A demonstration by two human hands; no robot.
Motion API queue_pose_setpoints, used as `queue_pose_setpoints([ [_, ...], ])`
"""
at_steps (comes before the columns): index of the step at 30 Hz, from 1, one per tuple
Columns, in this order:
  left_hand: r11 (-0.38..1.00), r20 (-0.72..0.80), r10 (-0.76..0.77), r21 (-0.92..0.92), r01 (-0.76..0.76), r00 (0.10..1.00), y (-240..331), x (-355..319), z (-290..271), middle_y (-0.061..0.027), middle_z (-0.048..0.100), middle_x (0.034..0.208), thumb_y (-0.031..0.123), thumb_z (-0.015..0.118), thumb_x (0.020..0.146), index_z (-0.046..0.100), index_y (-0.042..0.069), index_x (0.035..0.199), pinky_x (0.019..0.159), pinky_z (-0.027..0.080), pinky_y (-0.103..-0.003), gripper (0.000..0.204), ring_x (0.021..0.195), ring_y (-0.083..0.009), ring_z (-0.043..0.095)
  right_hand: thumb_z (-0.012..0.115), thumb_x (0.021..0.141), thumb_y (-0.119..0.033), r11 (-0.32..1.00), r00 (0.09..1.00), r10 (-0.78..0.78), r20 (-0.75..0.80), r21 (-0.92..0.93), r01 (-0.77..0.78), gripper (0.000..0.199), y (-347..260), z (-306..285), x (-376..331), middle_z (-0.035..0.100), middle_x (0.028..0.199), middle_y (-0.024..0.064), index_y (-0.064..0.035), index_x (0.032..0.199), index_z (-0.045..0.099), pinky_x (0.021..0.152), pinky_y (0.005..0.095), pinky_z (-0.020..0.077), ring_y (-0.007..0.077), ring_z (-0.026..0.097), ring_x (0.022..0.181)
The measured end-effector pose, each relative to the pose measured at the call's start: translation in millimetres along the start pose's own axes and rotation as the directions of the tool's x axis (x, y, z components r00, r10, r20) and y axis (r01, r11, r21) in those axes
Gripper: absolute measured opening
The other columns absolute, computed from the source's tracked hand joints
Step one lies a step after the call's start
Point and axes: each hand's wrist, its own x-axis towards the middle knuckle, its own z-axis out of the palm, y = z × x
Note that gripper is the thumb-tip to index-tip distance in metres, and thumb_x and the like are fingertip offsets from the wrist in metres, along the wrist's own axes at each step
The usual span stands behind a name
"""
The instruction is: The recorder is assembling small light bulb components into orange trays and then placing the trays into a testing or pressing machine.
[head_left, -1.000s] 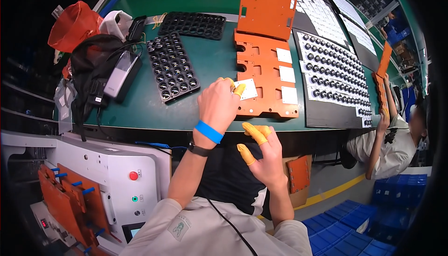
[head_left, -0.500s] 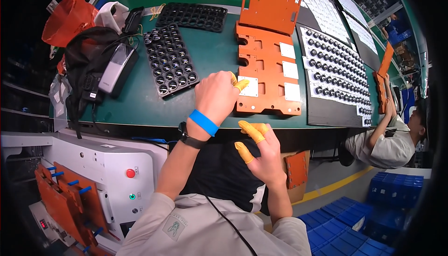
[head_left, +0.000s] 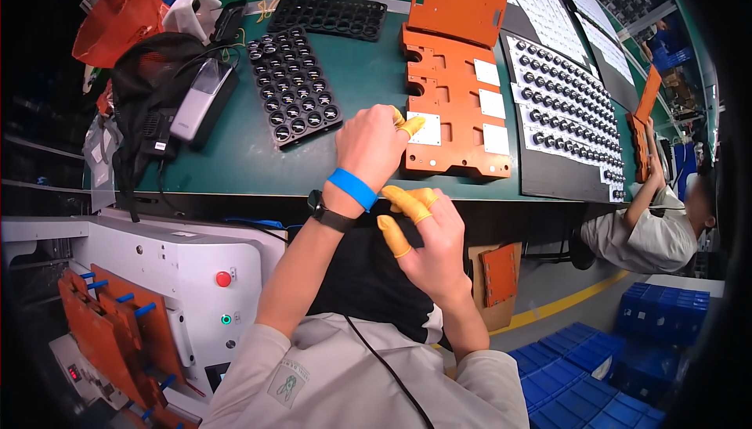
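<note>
Since the earlier frames the left hand (head_left: 374,147) has pushed a little further onto the green surface (head_left: 235,155), and its yellow-capped fingertips (head_left: 410,124) now rest at the near left corner of the orange fixture plate (head_left: 458,104), right by one of its white labels (head_left: 424,128). Whether that grip is pinched on anything cannot be told, since the fingers curl away from the camera. The right hand (head_left: 427,237) hangs off the surface's front edge, fingers loosely spread and holding nothing (its fingertips wear the same yellow cots).

The fixture plate lies flat in front of the person, and four white labels show on it. The black tray of small round parts (head_left: 291,84) just to its left looks full, which suggests most of the loading remains. A long dark panel of round parts (head_left: 560,104) lies to the right, where another person (head_left: 650,225) sits at the far end
</note>
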Motion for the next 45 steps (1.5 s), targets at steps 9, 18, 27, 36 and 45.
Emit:
queue_pose_setpoints([
  [9, 0.999, 0.052, -0.031, 0.02, 0.03, 0.998, 3, 6, -7, -0.0231, 0.072, 0.085, 0.03, 0.073, 0.087, 0.077, 0.002, 0.091, 0.072, 0.055, -0.049, 0.028, 0.083, -0.0415, 0.07, 0.082, 0.074, -0.003, 0.999, 0.996, -0.015, -0.086, 0.04, 0.018, 0.039, -17, -9, -3, 0.062, 0.091, 0.0117, 0.0011, 0.11, 0.07, 0.067, 0.04, 0.0476, 0.0307, 0.059, 0.079],
  [18, 0.995, 0.128, -0.042, -0.086, 0.053, 0.991, 2, 4, -3, -0.0241, 0.071, 0.081, 0.033, 0.074, 0.087, 0.078, 0.001, 0.092, 0.07, 0.054, -0.045, 0.032, 0.079, -0.0406, 0.07, 0.083, 0.074, -0.004, 1.0, 1.0, 0.001, -0.029, 0.023, 0.0, 0.04, -27, -12, -13, 0.063, 0.096, 0.0127, 0.0006, 0.112, 0.07, 0.073, 0.0415, 0.0503, 0.0336, 0.06, 0.084],
  [27, 0.574, 0.266, 0.095, -0.802, 0.166, 0.959, 0, -23, -29, 0.0055, 0.055, 0.072, 0.034, 0.057, 0.105, 0.072, -0.003, 0.104, 0.055, 0.043, -0.025, 0.04, 0.059, -0.0081, 0.047, 0.074, 0.085, 0.004, 0.992, 0.926, 0.115, -0.36, 0.093, -0.087, 0.029, -11, -39, -10, 0.065, 0.09, 0.0117, 0.0004, 0.113, 0.072, 0.07, 0.03, 0.051, 0.0222, 0.063, 0.076],
  [36, -0.346, 0.383, 0.624, -0.647, 0.68, 0.682, -20, -51, -13, -0.0024, 0.061, 0.102, 0.035, 0.053, 0.106, 0.063, 0.004, 0.125, 0.057, 0.037, -0.025, 0.038, 0.071, -0.0112, 0.039, 0.075, 0.084, 0.001, 0.987, 0.925, 0.099, -0.367, 0.151, -0.046, 0.032, -12, -39, 12, 0.065, 0.097, 0.0119, 0.0024, 0.116, 0.071, 0.073, 0.031, 0.0528, 0.0234, 0.065, 0.08],
  [45, -0.354, 0.374, 0.574, -0.689, 0.632, 0.728, -28, -40, -18, 0.0009, 0.055, 0.093, 0.04, 0.053, 0.105, 0.066, 0.004, 0.121, 0.059, 0.038, -0.024, 0.041, 0.073, -0.0098, 0.039, 0.076, 0.083, 0.0, 0.992, 0.924, 0.062, -0.378, 0.121, -0.017, 0.039, 1, -35, 18, 0.063, 0.096, 0.0115, 0.0012, 0.122, 0.069, 0.071, 0.0306, 0.0508, 0.0227, 0.062, 0.079],
])
